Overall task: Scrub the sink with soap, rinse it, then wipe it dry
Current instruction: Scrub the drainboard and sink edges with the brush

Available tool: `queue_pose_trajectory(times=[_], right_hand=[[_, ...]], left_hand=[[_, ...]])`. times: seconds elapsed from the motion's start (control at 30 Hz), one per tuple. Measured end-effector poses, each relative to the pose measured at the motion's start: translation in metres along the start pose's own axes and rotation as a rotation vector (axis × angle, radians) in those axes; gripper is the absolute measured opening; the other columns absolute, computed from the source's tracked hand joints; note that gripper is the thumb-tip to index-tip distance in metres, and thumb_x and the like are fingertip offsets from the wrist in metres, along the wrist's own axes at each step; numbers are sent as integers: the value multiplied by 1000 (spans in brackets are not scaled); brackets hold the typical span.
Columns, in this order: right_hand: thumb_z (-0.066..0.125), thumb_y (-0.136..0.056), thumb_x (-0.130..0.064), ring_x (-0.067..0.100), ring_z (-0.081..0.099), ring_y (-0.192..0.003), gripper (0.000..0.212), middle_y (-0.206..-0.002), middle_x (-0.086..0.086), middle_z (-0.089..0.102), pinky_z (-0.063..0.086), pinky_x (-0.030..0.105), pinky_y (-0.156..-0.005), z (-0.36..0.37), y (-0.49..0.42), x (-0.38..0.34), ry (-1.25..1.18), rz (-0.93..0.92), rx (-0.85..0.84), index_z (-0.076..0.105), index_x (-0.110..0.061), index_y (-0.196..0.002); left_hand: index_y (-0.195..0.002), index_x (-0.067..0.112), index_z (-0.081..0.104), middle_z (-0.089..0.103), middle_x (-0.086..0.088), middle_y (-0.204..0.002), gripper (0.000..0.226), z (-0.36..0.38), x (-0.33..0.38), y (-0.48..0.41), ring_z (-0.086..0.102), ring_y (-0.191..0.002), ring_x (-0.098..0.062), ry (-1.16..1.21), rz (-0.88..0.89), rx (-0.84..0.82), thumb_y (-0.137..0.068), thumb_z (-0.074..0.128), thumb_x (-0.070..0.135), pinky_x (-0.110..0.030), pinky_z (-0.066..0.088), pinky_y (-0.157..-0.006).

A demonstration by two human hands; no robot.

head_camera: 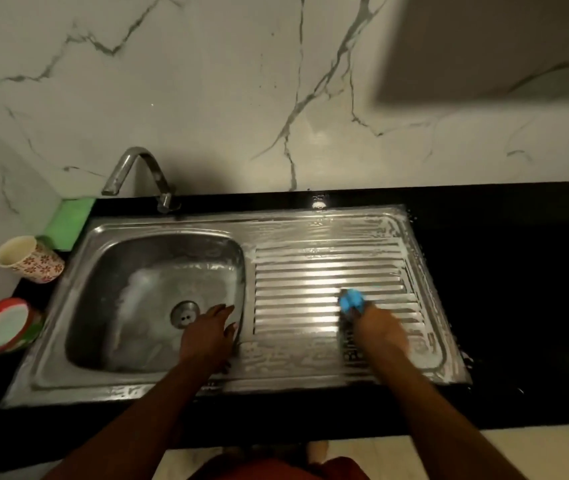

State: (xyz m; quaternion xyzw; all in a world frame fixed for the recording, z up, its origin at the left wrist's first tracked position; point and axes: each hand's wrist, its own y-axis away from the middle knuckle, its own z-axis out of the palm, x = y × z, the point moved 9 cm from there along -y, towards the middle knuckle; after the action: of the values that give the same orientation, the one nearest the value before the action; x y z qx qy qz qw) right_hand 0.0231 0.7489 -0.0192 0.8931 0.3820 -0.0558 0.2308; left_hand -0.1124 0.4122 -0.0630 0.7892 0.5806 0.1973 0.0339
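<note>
While the left hand lies flat on the sudsy steel sink, the right hand grips a blue scrubber.

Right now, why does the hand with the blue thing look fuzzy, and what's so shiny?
Head view: the right hand and scrubber are smeared by motion blur; head view: glare streaks the wet drainboard ridges; head view: the left hand looks sharper.
</note>
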Motion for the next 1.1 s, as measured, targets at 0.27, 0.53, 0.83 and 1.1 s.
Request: queue_pose_trajectory(times=[0.27, 0.53, 0.83, 1.1], right_hand=[[39, -102, -42, 27, 68, -109, 38, -118, 3, 71, 49, 33, -86, 39, 24, -76, 48, -124, -96, 66, -24, -122], [52, -98, -32, 31, 67, -92, 28, -99, 10, 68, 51, 35, -75, -49, -13, 118, 74, 346, 118, 65, -16, -116], [37, -102, -29, 28, 67, -106, 33, -114, 6, 69, 50, 36, -87, 86, 69, -131, 33, -211, -145, 61, -22, -122], [51, -100, -35, 32, 68, -94, 29, -103, 11, 70, 54, 37, -81, -40, 4, 105, 181, 331, 101, 68, -15, -114]], left_hand=[[-151, 26, 54, 48, 1, -160, 46, 0, -8, -8, 53, -138, -28, 108, -29, 6, -107, 53, 38, -42, 49, -106], [-149, 25, 57, 51, -1, -157, 45, 3, -31, -12, 58, -133, -32, 107, -16, 10, -106, 54, 39, -45, 51, -103], [-149, 24, 57, 51, -3, -157, 45, 3, -28, -16, 55, -137, -31, 110, -18, 19, -106, 54, 39, -44, 48, -107], [-150, 25, 55, 49, -3, -159, 47, 6, -51, -8, 53, -138, -33, 64, -9, -7, -106, 51, 42, -48, 48, -104]])
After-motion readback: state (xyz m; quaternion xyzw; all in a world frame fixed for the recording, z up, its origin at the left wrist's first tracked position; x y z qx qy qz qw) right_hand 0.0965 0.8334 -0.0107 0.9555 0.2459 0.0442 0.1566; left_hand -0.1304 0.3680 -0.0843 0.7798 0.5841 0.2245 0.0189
